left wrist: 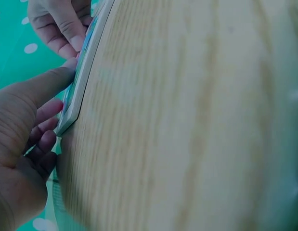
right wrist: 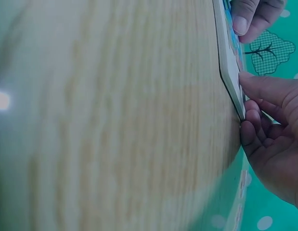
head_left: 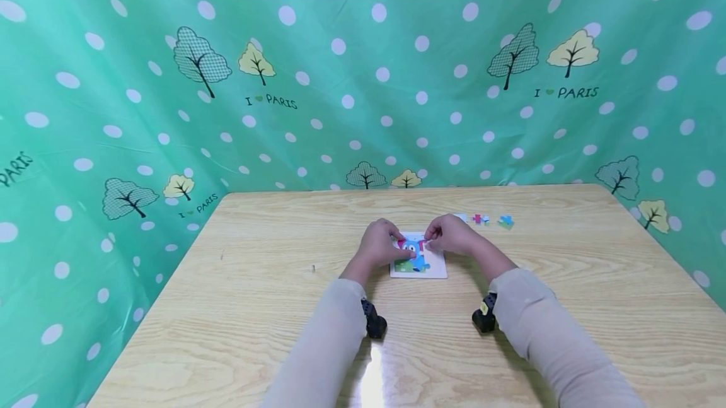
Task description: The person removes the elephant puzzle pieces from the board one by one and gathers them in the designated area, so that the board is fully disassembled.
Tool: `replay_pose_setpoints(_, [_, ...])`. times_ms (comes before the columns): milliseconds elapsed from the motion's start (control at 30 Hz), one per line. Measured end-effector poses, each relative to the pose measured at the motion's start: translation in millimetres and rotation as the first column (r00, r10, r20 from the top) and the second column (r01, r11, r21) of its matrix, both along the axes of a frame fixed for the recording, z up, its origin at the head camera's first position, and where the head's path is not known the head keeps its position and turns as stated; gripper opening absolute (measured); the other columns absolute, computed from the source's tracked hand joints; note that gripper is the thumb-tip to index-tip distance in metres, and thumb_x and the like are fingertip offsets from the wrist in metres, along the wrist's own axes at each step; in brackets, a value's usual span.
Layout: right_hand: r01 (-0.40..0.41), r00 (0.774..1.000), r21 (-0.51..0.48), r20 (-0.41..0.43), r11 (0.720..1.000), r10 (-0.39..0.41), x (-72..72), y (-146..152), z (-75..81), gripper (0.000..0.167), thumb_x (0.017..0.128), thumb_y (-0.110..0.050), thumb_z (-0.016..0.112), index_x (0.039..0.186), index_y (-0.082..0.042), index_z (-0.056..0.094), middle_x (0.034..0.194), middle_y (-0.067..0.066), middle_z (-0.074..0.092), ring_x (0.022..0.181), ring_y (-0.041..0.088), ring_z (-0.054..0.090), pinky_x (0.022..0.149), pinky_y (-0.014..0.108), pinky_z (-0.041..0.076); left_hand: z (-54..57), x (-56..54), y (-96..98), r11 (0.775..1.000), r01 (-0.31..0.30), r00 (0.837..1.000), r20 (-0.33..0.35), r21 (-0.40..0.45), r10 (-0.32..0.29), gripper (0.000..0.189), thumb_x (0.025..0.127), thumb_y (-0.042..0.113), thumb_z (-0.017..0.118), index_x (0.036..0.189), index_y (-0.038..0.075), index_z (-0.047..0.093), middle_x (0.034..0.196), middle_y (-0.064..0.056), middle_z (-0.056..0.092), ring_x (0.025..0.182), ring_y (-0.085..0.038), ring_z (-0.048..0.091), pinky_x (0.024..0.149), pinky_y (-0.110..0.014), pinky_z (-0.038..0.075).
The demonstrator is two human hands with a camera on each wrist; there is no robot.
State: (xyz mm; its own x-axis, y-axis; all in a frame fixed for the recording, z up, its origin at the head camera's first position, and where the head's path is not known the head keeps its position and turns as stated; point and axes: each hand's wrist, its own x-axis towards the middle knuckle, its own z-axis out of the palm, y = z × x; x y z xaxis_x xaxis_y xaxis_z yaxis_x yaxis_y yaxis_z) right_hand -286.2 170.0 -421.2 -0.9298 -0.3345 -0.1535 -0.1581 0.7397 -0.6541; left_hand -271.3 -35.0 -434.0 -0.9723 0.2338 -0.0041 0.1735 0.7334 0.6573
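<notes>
A small jigsaw puzzle in a white tray (head_left: 437, 268) lies on the table; its fitted pieces (head_left: 419, 263) show a blue cartoon figure on green. My left hand (head_left: 377, 244) is over the tray's left side. Its straight thumb (left wrist: 57, 79) presses on the picture, and its other fingers lie along the far left edge. At the upper right of the picture, my right hand (head_left: 450, 235) pinches a pink-edged puzzle piece (head_left: 422, 245) with thumb and forefinger, low against the tray. My right fingers hide most of that piece. Both thumbs nearly meet in the left wrist view.
Behind the right hand lie loose puzzle pieces: a pink and white pair (head_left: 480, 219) and a blue-green one (head_left: 507, 222). A tiny dark speck (head_left: 313, 268) is left of the tray on the wooden table (head_left: 255, 307). A green dotted curtain (head_left: 317, 93) hangs behind.
</notes>
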Motion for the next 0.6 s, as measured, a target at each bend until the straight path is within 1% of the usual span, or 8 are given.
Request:
replay_pose_setpoints(133, [-0.001, 1.0, -0.004, -0.019, 1.0, 0.001, 0.4, -1.0, -1.7, 0.004, 0.089, -0.007, 0.07, 0.091, -0.006, 0.068, 0.084, 0.005, 0.06, 0.079, 0.019, 0.053, 0.072, 0.031, 0.046, 0.1, 1.3, -0.5, 1.0, -0.012, 1.0, 0.0, 0.013, 0.012, 0.036, 0.07, 0.036, 0.089, 0.084, 0.01, 0.068, 0.104, -0.001, 0.058, 0.099, -0.02, 0.054, 0.094, -0.034, 0.046])
replay_pose_setpoints(233, [0.0, 0.999, -0.006, -0.035, 1.0, 0.0, 0.4, -1.4, -3.3, 0.004, 0.089, -0.008, 0.07, 0.091, -0.006, 0.067, 0.083, 0.005, 0.06, 0.078, 0.019, 0.053, 0.072, 0.031, 0.046, -0.3, 1.4, -0.4, 1.0, -0.014, 1.0, 0.002, 0.021, 0.014, 0.035, 0.071, 0.035, 0.088, 0.083, 0.009, 0.069, 0.105, -0.001, 0.059, 0.1, -0.02, 0.055, 0.093, -0.034, 0.047])
replay_pose_setpoints(467, [-0.003, 0.997, -0.016, -0.072, 1.0, 0.002, 0.4, -1.6, -5.3, 0.004, 0.089, -0.009, 0.071, 0.089, -0.007, 0.067, 0.081, 0.004, 0.059, 0.076, 0.019, 0.052, 0.071, 0.031, 0.046, -1.7, 0.5, 0.1, 0.999, -0.02, 1.0, 0.007, 0.031, 0.019, 0.033, 0.071, 0.035, 0.088, 0.08, 0.011, 0.067, 0.105, 0.0, 0.058, 0.1, -0.019, 0.054, 0.093, -0.033, 0.047])
replay_pose_setpoints(600, [-0.009, 0.997, -0.017, -0.08, 1.0, 0.008, 0.2, -1.1, -4.8, 0.004, 0.089, -0.009, 0.07, 0.089, -0.007, 0.067, 0.082, 0.004, 0.059, 0.076, 0.018, 0.052, 0.071, 0.032, 0.046, -3.1, -0.4, 0.0, 0.999, -0.024, 1.0, 0.013, 0.033, 0.024, 0.033, 0.071, 0.036, 0.088, 0.079, 0.012, 0.067, 0.107, 0.0, 0.058, 0.103, -0.02, 0.054, 0.095, -0.034, 0.046])
